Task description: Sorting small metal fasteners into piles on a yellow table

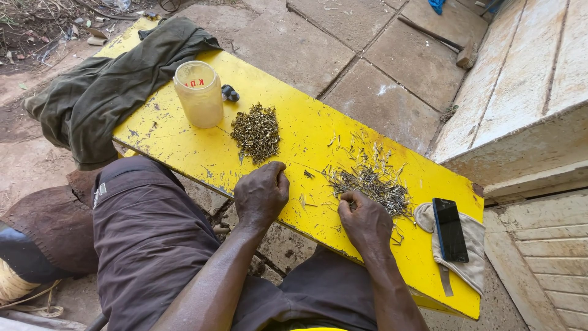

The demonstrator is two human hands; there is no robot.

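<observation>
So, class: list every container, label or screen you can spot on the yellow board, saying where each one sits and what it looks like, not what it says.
Plastic jar: far left of the yellow board, beside the dark green cloth; upright, round, cloudy and yellowish.
Marking on the jar's top: small, red.
Phone: right end of the board, lying on a beige cloth; flat, black rectangle, screen dark.

On the board [306, 132], the jar [199, 93] stands far left with a cloth [104, 92] draped behind it. Right of the jar lies a heap of what look like short nails [256, 132]. The left hand [261, 195] rests just before that heap. Further right, the right hand [365, 222] touches the long nails [370, 182], and a phone [450, 228] lies on a cap [471, 245] at the right end.
</observation>
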